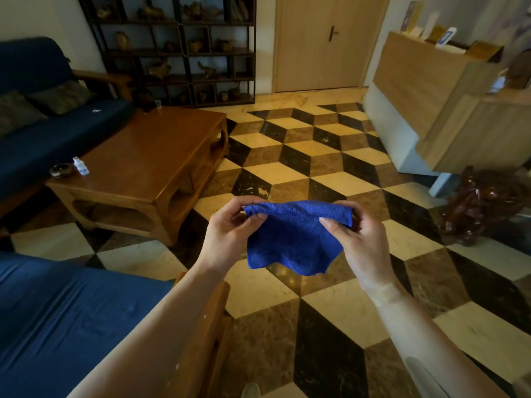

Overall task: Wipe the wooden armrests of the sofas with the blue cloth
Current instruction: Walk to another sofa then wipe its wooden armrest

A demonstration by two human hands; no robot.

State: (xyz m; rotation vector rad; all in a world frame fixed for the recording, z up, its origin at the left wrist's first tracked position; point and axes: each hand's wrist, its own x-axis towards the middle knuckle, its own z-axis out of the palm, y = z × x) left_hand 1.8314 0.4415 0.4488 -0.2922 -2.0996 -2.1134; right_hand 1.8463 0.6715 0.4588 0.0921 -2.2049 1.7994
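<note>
A blue cloth hangs in the air over the tiled floor, stretched between both hands. My left hand pinches its upper left corner and my right hand pinches its upper right corner. Below my left forearm runs the wooden armrest of a blue-cushioned sofa at the lower left. A second dark blue sofa stands at the far left, its wooden armrest next to the shelf.
A wooden coffee table carries a small white bottle and a dark ashtray. A dark shelf unit, a closed door and a wooden counter stand behind. A dark carved figure sits on the floor at right.
</note>
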